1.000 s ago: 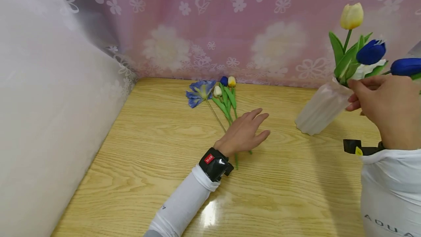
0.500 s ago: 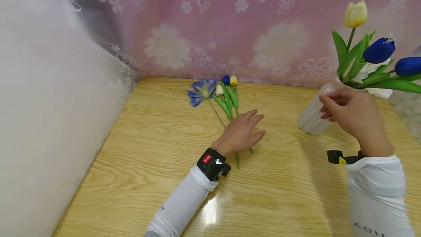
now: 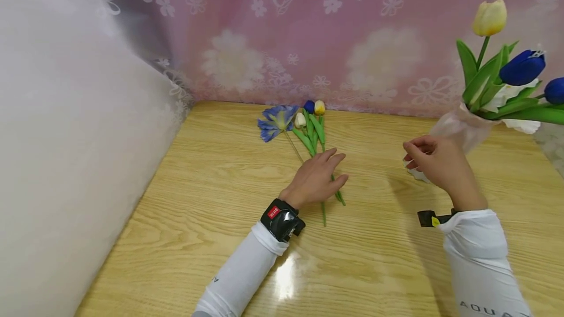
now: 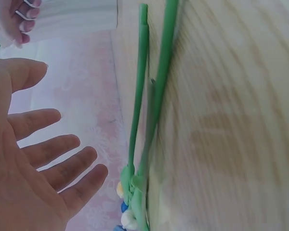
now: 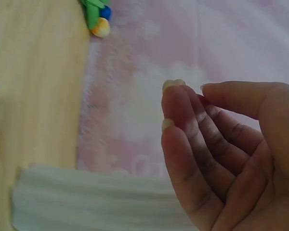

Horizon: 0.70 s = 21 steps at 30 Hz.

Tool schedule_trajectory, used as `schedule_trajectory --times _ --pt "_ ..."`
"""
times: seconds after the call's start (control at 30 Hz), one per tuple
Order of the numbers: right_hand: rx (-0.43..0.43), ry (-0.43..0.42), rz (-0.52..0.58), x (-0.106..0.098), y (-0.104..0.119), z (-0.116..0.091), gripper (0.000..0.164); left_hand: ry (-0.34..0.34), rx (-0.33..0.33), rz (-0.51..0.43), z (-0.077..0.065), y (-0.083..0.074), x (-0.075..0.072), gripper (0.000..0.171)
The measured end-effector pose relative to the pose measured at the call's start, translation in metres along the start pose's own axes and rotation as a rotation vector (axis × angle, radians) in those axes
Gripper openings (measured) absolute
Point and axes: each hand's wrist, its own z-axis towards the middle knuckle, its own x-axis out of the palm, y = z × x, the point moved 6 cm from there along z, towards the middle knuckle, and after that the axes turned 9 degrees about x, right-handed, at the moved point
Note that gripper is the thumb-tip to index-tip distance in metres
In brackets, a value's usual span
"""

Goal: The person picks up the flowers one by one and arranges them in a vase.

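Observation:
My left hand [image 3: 314,177] hovers palm down over the stems of artificial flowers on the table. In the left wrist view its fingers spread apart from the green stems [image 4: 140,96]. Those flowers are a blue tulip [image 3: 309,106], a yellow-white tulip [image 3: 319,107], a white tulip [image 3: 300,120] and a ruffled blue-purple flower [image 3: 277,122]. My right hand [image 3: 440,165] is in front of a white ribbed vase [image 3: 469,124], partly hiding it. Its fingers curl loosely and hold nothing. The vase bears a yellow-white tulip [image 3: 490,17], blue tulips [image 3: 523,68] and a white flower [image 3: 522,126].
The wood-grain table [image 3: 211,199] meets a pink floral curtain [image 3: 246,28] along its back edge. A pale sheet [image 3: 66,136] hangs along the left side. Leaves and blooms of the vase flowers lean out past the right edge of the head view.
The right hand has withdrawn from the vase's mouth, moving left and down in front of its body. The left hand has stayed nearly in place over the stems.

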Motion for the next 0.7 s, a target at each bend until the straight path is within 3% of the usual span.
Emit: schedule_trajectory --times 0.7 --pt "-0.007 0.159 -0.016 0.079 0.011 0.021 0.048 -0.004 -0.124 0.024 -0.018 0.028 -0.006 0.053"
